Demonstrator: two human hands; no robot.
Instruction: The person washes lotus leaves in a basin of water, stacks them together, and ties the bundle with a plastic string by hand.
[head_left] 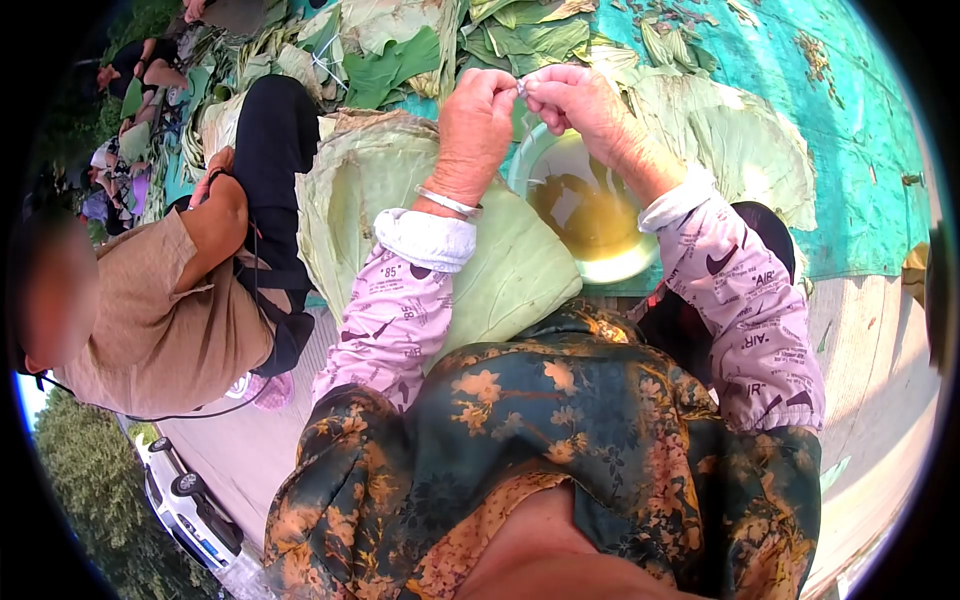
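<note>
My left hand (474, 135) and my right hand (585, 108) meet fingertip to fingertip, both closed in a pinch. Between them is a small whitish piece (521, 88), too small to make out in detail. Just under my right hand stands a pale basin (612, 268) with yellowish-brown liquid (590, 205) in it. Large pale green leaves (375, 200), flat and dry-looking, lie stacked beneath my left wrist and reach toward my lap. My sleeves are covered by pink printed arm covers with white cuffs.
More big leaves (735, 150) lie to the right on a green tarp (860, 170). Greener leaves (395, 68) are heaped beyond my hands. Another person (180, 290) sits close on my left, others farther off. A white car (190, 505) stands behind that person.
</note>
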